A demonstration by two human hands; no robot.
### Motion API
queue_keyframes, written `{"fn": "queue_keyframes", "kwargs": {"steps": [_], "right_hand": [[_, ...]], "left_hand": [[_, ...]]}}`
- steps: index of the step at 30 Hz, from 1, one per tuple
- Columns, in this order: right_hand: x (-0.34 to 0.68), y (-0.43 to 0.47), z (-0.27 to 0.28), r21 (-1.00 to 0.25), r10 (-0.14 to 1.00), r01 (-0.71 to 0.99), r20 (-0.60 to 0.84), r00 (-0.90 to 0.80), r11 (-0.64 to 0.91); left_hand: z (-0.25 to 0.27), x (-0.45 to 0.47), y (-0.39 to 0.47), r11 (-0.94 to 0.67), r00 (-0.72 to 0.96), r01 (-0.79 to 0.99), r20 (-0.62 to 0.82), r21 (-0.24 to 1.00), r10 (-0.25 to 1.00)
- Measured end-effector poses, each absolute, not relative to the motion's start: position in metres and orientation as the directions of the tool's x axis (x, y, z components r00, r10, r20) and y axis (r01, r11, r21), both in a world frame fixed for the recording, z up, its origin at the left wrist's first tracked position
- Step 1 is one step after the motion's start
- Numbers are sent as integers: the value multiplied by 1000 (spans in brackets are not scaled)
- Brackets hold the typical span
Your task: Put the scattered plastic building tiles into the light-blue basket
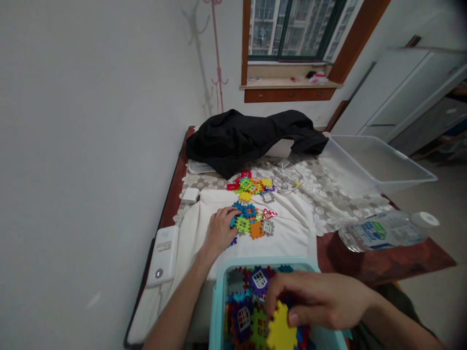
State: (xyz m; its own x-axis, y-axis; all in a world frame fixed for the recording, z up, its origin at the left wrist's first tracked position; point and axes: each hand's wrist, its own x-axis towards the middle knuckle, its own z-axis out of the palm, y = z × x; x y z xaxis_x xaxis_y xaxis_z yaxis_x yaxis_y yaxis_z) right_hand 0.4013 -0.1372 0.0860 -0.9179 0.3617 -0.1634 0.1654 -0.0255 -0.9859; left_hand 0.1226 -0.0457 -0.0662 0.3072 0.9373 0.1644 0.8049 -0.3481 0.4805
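Observation:
My left hand [221, 228] lies on a white cloth [209, 199], palm down with fingers extended. Its fingertips touch the edge of the blue interlocking pieces [249, 210] in a small colourful cluster. A lime window piece [242, 224], an orange piece [256, 230] and a grey window piece [268, 227] lie beside them. My right hand [324, 296] is over a light-blue bin [215, 301], its thumb and fingers pinching a yellow interlocking piece [282, 330]. In the bin, several mixed pieces show, among them a purple one with a white window [259, 279].
Behind the cluster is a second pile of pieces [248, 183], with a white cable [290, 175] beside it. A black garment [251, 136] covers the table's far end. To the right are a clear plastic tub [379, 160] and a bottle [386, 231]. A white device [163, 255] lies left.

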Motion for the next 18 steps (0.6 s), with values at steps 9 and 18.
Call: {"fn": "queue_keyframes", "kwargs": {"steps": [9, 18], "right_hand": [[385, -143, 64, -921, 193, 249, -197, -961, 301], [439, -121, 72, -981, 763, 196, -136, -632, -13]], "left_hand": [[-69, 120, -42, -365, 311, 785, 191, 501, 931], [-70, 123, -38, -321, 231, 748, 226, 581, 946]]}}
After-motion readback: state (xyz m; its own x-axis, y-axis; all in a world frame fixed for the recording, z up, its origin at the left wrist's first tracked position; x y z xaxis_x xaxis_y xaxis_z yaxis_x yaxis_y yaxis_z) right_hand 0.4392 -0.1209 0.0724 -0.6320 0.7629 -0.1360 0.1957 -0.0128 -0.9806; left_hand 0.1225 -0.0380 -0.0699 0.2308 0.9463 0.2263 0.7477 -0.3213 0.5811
